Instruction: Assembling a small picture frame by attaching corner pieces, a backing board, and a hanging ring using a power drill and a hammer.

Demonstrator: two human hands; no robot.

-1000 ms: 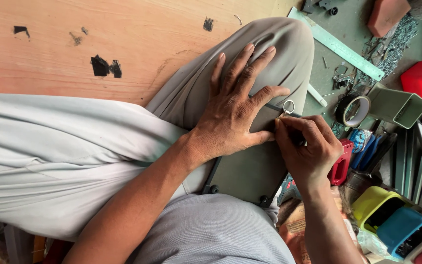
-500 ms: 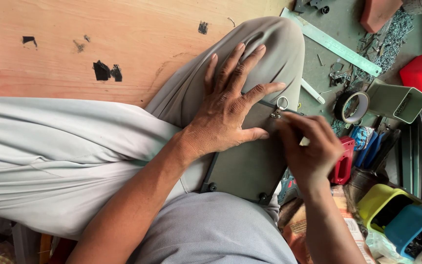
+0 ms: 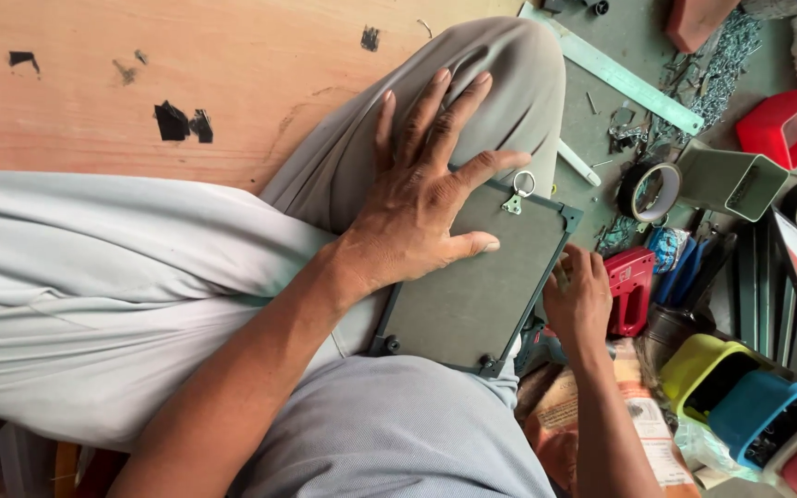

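Right hand [image 3: 581, 304] dropped off one frame [image 3: 481, 295]; left hand [image 3: 422, 198] presses

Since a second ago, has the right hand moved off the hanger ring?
Yes. The right hand has dropped away from the hanger ring, down the frame's right edge.

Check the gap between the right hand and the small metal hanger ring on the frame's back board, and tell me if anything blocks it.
Nothing visible does. The right hand grips the frame's edge; the hanger ring lies exposed beside the left hand's forefinger, only bare backing between.
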